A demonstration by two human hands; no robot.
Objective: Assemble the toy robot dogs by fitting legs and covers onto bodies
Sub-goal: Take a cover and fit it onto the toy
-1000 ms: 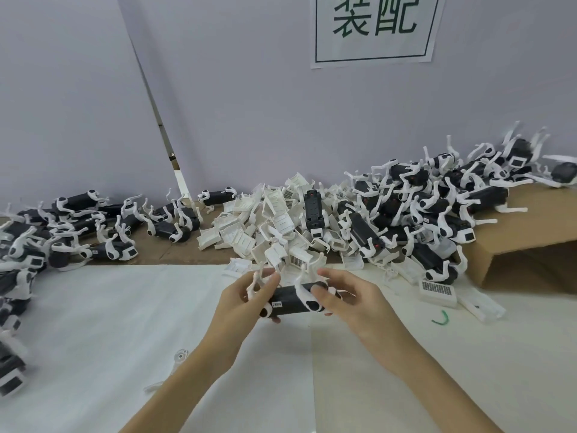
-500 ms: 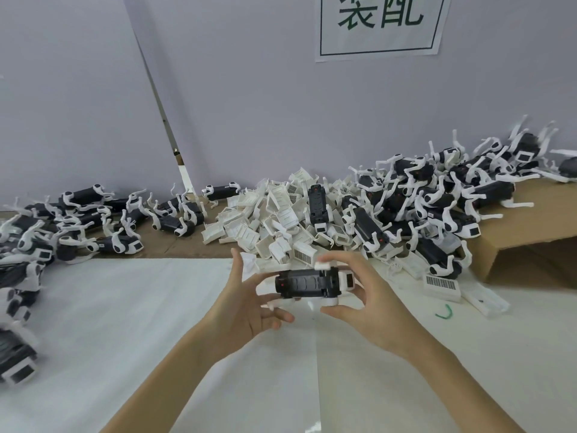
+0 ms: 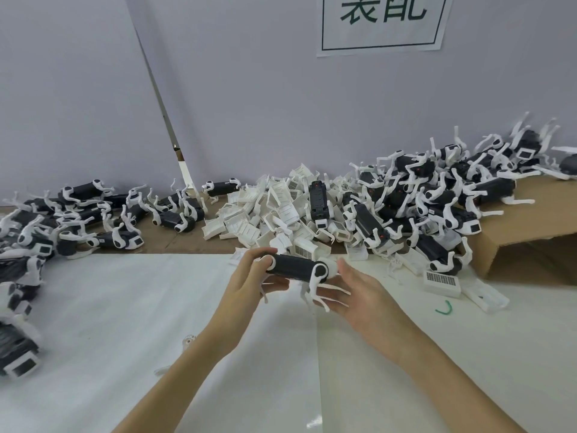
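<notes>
here, at the centre of the frame, a black toy dog body (image 3: 292, 266) lies crosswise between two bare hands, raised above the white sheet (image 3: 125, 307) that covers the lower part of the frame. the left hand (image 3: 253, 279) grips the body's left end, fingers curled over the top and thumb beneath. the right hand (image 3: 359, 292) lies palm up with its fingers straight and relaxed, just below and beside the body's right end; its fingertips (image 3: 337, 300) touch the white legs (image 3: 315, 289) that hang down from a round white hip joint at that end. another thin white leg trails down beside the left palm.

behind the hands, in the middle of the frame, a heap of white covers (image 3: 268, 214) lies against the wall, some showing barcode labels. to the upper right of the hands, a pile of black bodies with white legs (image 3: 437, 195) spreads partly onto a brown cardboard box (image 3: 530, 245) at the right edge. a second group of dogs (image 3: 78, 217) fills the left edge of the frame, running down into the lower left corner. one labelled white cover (image 3: 441, 282) lies alone on the sheet right of the hands, with a small green hook (image 3: 445, 308) just below it. a paper sign (image 3: 382, 23) with green characters hangs on the wall at the top of the frame.
</notes>
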